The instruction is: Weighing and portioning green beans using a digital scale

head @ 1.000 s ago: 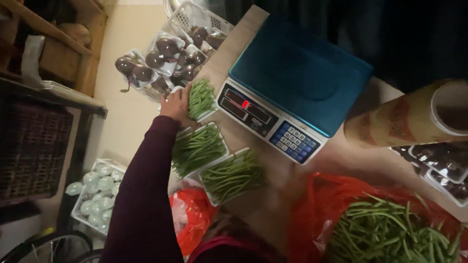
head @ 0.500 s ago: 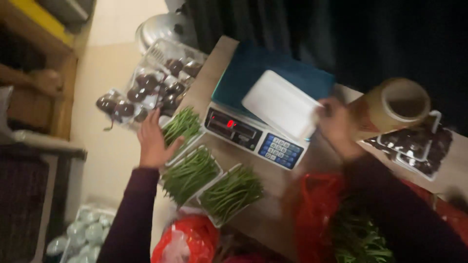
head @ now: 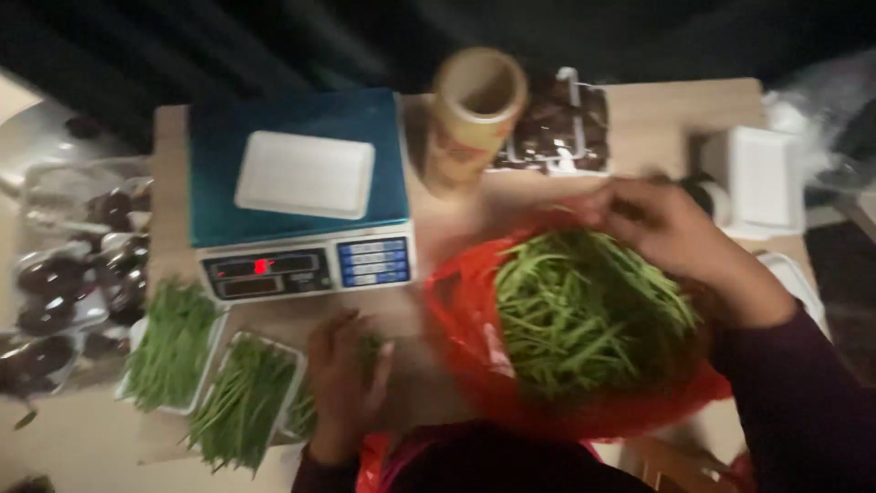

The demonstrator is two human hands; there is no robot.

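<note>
The left hand (head: 345,379) lies palm down, fingers loosely spread and slightly curled, on a tray of green beans (head: 310,402) at the near edge of the counter (head: 657,105); the tray is mostly hidden under the hand, so whether the fingers grip any beans cannot be told. The right hand (head: 662,228) reaches over the far rim of a red bag (head: 474,310), fingers bent down into the top of the bean heap (head: 584,310). Blur hides whether it pinches beans or only touches them.

The bag stands open between the two hands, nearer the right one, with the heap filling its mouth. Just left of the left hand sit two more trays of beans (head: 242,402) (head: 173,342), side by side.

Beyond the left hand stands a scale (head: 301,265) with a blue top; an empty white tray (head: 306,173) rests on its platform. To the right of the scale a roll of film (head: 474,114) stands upright, and just past it lies a pack of dark produce (head: 561,123). A stack of white trays (head: 757,178) sits at the far right of the counter, beyond the right hand. Left of the counter, packs of dark eggplants (head: 73,274) lie in clear wrap.
</note>
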